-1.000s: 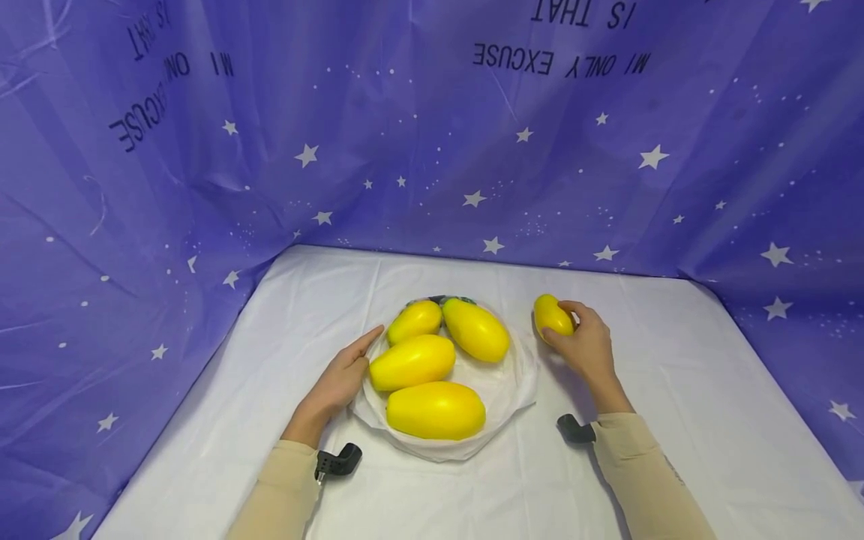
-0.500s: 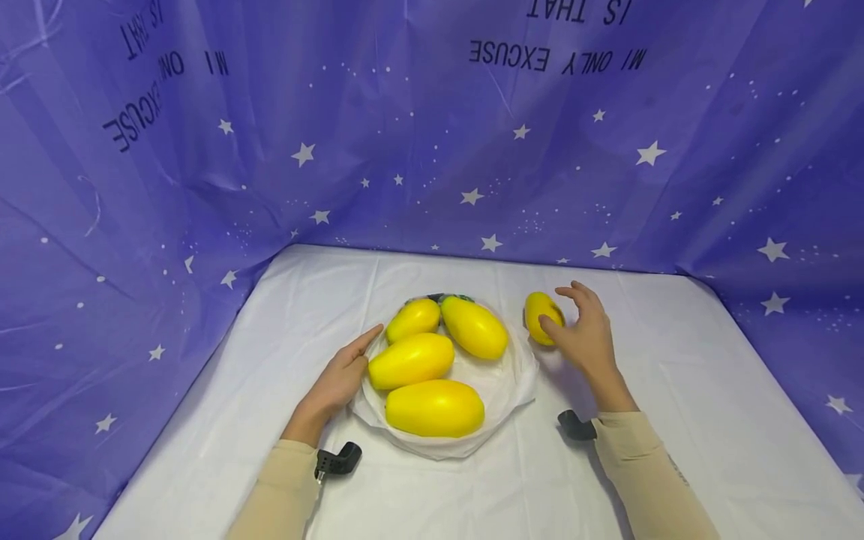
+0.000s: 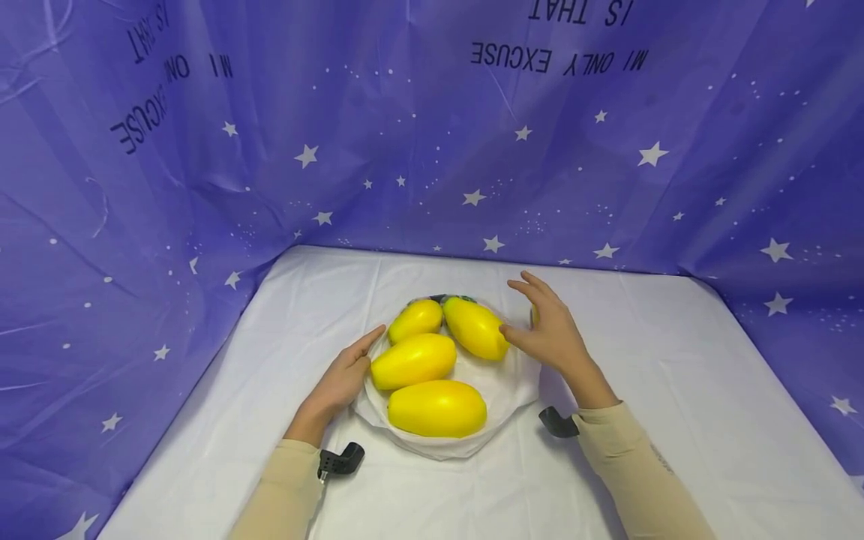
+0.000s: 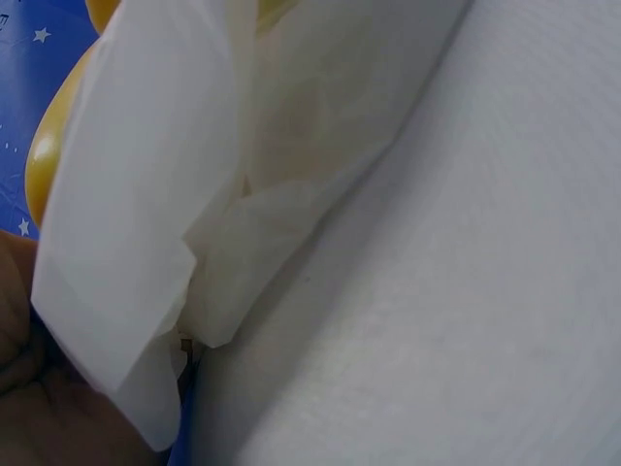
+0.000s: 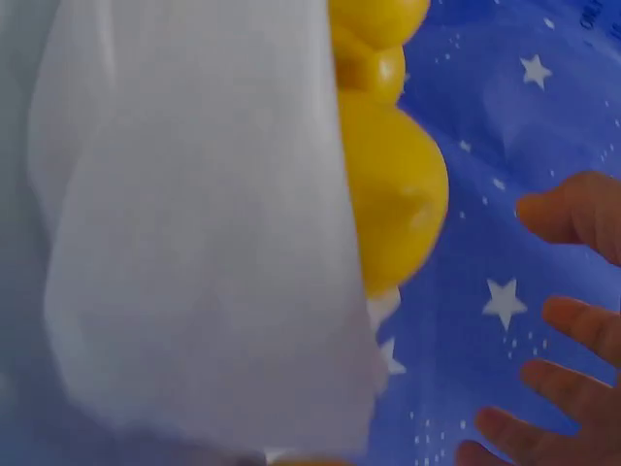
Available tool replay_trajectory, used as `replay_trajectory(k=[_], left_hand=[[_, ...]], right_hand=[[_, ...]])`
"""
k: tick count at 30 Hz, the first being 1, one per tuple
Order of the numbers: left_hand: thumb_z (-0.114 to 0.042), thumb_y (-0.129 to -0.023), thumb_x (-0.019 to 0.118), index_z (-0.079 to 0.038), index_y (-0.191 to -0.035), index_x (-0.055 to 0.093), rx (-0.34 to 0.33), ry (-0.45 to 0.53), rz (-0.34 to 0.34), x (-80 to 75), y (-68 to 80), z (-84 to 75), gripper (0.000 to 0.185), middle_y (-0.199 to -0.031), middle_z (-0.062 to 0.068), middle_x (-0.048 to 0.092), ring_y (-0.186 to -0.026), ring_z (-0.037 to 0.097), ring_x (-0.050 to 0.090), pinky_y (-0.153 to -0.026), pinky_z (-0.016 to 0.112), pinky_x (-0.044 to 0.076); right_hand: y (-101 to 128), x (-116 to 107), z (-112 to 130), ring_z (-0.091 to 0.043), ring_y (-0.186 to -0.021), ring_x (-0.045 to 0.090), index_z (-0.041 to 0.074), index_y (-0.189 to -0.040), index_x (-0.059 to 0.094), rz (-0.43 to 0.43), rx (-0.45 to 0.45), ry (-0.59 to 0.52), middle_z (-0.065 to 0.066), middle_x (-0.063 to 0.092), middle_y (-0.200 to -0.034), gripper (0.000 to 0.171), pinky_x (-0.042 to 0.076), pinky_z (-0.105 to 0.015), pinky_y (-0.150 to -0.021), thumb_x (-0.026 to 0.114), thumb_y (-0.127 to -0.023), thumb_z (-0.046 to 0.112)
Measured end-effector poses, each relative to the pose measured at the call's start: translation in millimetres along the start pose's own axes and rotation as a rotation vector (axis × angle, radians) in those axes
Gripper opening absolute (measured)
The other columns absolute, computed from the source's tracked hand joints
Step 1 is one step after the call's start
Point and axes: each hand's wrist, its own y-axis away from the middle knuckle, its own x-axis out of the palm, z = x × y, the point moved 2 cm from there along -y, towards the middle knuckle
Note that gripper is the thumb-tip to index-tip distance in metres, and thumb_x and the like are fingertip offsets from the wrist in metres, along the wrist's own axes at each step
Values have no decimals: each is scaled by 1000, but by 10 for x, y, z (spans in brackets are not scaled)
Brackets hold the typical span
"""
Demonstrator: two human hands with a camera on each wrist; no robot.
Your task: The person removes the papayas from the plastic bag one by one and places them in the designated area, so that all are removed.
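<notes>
1. Four yellow fruits are lying on a paper-lined plate (image 3: 499, 386); the far-right fruit (image 3: 475, 328) is sitting at about 1 o'clock on it.
2. Its long axis is running from 10 o'clock to 4 o'clock, with the near end pointing toward the right hand (image 3: 550, 337).
3. From that hand the fruit is lying at 9 o'clock, just beside the thumb; whether the thumb is touching it, I cannot tell.
4. The right hand is hovering open with its fingers spread, and no grasp is showing; in the right wrist view the fingertips (image 5: 582, 320) are showing only blue cloth behind them.
5. The left hand (image 3: 340, 379) is resting with straight fingers against the plate's rim at 9 o'clock, farther from this fruit than the right.
6. The fruit is looking smooth, glossy and plump, tapering slightly at both ends.
</notes>
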Motion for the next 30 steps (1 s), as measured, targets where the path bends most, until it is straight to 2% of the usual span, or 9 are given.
replay_trajectory(k=[2, 7, 10, 14, 20, 30], left_hand=[[-6, -101, 30, -26, -153, 34, 6, -7, -1, 3, 4, -1, 56, -156, -5, 29, -145, 20, 19, -118, 45, 13], [-6, -100, 31, -26, -153, 35, 11, -10, -2, 7, 12, -8, 56, -156, -6, 29, -145, 19, 19, -118, 44, 14], [-7, -100, 31, -27, -152, 35, 4, -11, -7, 6, 16, -13, 56, -156, -7, 30, -145, 18, 19, -118, 43, 14], [-8, -100, 32, -25, -153, 35, 7, -20, -13, -3, 10, -8, 55, -156, -7, 30, -144, 18, 19, -118, 44, 14], [-6, -101, 32, -25, -152, 36, 17, -16, -10, -6, 4, -12, 55, -155, -6, 31, -144, 19, 21, -118, 43, 15], [-7, -101, 32, -24, -153, 35, 7, -22, -14, -4, 6, -13, 55, -155, -6, 31, -144, 18, 20, -118, 43, 15]], right_hand=[[-19, 68, 54, -35, -136, 37, 18, -141, 52, 43, -19, -11, -7, 36, -153, 74, 35, -63, -102, 81, -73, 28], [-46, 242, 151, -30, -130, 45, 15, -139, 53, 145, -69, -31, -8, 44, -147, 73, 45, -50, -100, 82, -73, 26], [-49, 327, 185, -29, -127, 48, 13, -137, 55, 185, -87, -14, -8, 49, -142, 71, 44, -47, -101, 82, -73, 26], [-44, 406, 197, -29, -127, 48, 14, -133, 58, 206, -81, 22, -6, 53, -139, 67, 38, -48, -107, 83, -73, 28], [-15, 476, 164, -25, -127, 48, 16, -133, 57, 230, -37, 30, -2, 53, -137, 68, 37, -45, -108, 83, -73, 31], [25, 523, 111, -27, -128, 47, 18, -135, 54, 201, 9, -3, -4, 53, -138, 72, 36, -47, -108, 84, -70, 27]])
